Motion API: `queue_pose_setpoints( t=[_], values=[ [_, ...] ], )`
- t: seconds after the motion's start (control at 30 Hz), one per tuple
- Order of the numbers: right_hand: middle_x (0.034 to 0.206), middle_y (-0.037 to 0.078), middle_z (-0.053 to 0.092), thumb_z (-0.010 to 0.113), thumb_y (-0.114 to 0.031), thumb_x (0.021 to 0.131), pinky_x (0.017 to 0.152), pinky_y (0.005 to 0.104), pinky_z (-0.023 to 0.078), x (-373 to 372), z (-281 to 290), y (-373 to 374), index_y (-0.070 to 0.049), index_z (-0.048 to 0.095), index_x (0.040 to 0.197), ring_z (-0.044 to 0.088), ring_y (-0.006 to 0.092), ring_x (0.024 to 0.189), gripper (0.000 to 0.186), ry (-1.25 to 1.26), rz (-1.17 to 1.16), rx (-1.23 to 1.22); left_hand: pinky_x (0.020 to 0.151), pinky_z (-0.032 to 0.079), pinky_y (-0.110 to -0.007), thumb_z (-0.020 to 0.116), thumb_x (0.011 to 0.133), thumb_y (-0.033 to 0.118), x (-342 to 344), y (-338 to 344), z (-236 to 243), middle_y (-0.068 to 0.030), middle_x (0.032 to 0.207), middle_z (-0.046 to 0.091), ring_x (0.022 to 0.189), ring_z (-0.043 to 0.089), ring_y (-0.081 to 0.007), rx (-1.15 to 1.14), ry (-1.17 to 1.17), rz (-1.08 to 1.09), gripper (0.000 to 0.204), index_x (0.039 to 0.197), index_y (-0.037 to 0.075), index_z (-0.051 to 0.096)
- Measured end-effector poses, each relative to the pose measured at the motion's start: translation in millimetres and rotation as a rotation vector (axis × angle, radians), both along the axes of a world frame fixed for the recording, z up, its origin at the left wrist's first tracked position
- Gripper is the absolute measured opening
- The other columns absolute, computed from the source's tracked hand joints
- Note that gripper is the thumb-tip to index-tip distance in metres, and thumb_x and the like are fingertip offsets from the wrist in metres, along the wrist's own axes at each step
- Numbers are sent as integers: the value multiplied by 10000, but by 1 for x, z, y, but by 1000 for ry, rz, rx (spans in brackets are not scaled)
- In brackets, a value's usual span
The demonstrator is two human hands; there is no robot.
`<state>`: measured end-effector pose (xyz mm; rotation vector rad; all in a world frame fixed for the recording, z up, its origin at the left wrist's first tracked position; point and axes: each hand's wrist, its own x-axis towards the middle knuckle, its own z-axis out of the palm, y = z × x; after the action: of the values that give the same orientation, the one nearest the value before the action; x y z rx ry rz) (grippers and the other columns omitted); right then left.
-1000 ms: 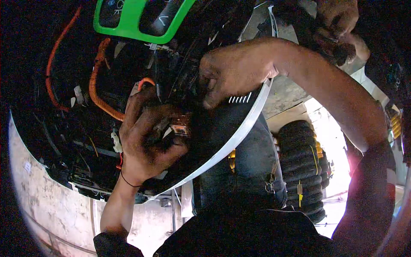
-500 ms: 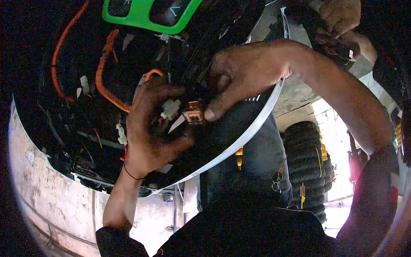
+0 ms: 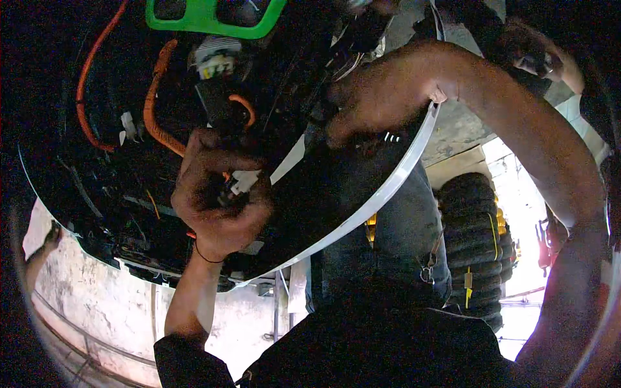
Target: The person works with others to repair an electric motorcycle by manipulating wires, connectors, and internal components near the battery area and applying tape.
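Note:
Over the dark bay of a vehicle, my left hand (image 3: 220,200) is curled, its thumb and fingers closing round a white plastic connector (image 3: 246,182). A thin dark band circles that wrist. To the right, my right hand (image 3: 378,107) reaches in over the pale curved body edge (image 3: 388,187). Its fingers bend toward a dark part at their tips; deep shadow hides what that part is. Just beyond my left hand are a short orange cable (image 3: 244,108) and a blurred block (image 3: 217,61) with white and yellow pieces.
Long orange cables (image 3: 85,110) run down the bay's left side. A green frame (image 3: 259,29) lies at the far edge. Another person's hands (image 3: 543,55) are at the upper right, and another hand (image 3: 48,242) shows by the left wall. Stacked tyres (image 3: 469,220) stand behind my legs.
My hands have moved apart, the left a little nearer and leftward, the right slightly rightward. The copper-coloured piece seen by my right thumb no longer shows. The block beyond has come into view.

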<state>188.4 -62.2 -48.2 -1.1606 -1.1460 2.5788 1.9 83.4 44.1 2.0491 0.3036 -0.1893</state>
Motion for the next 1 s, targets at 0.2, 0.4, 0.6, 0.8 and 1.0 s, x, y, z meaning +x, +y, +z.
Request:
queue_pose_setpoints(
  t=[0.2, 0.4, 0.6, 0.8, 1.0],
  values=[
    [776, 142, 669, 524, -352, 881, 685, 391, 469, 10, 27, 14, 15, 661, 857, 602, 246, 709, 392, 20, 46, 10, 775, 443, -342, 696, 612, -39, -4, -13, 8, -108, 797, 607, 764, 570, -222, -103, 101, 287, 263, 810, 36, 541],
    [938, 170, 687, 517, -299, 911, 783, 402, 472, 2, -12, 1, 19, 665, 995, 615, 266, 861, 360, 306, 92, 313, 759, 488, -336, 781, 628, -6, 15, 1, 27, -115, 854, 628, 772, 606, -226, -336, 129, 13, 351, 878, 47, 539],
    [1102, 177, 655, 545, -122, 864, 893, 417, 470, -58, -82, -49, 14, 630, 1104, 598, 268, 979, 288, 446, -240, 405, 897, 505, -361, 744, 685, -83, 29, -35, 44, -122, 1051, 568, 983, 634, -220, -807, 339, 417, 466, 1053, 2, 472],
    [1145, 181, 634, 636, -119, 769, 920, 431, 458, -41, -76, -49, -18, 620, 1151, 586, 285, 1059, 395, 240, 128, 364, 1061, 388, -373, 535, 824, -79, 46, -34, 46, -176, 1293, 429, 1260, 462, -268, -678, 436, 61, 540, 1321, -44, 327],
    [1200, 193, 606, 600, -226, 842, 967, 427, 441, -43, -68, -38, -24, 602, 1187, 575, 315, 1105, 400, 65, 299, 610, 1025, 397, -417, 610, 747, -55, 41, -19, 48, -178, 1335, 508, 1136, 555, -331, -48, 408, -231, 650, 1362, 49, 425]
  ],
)
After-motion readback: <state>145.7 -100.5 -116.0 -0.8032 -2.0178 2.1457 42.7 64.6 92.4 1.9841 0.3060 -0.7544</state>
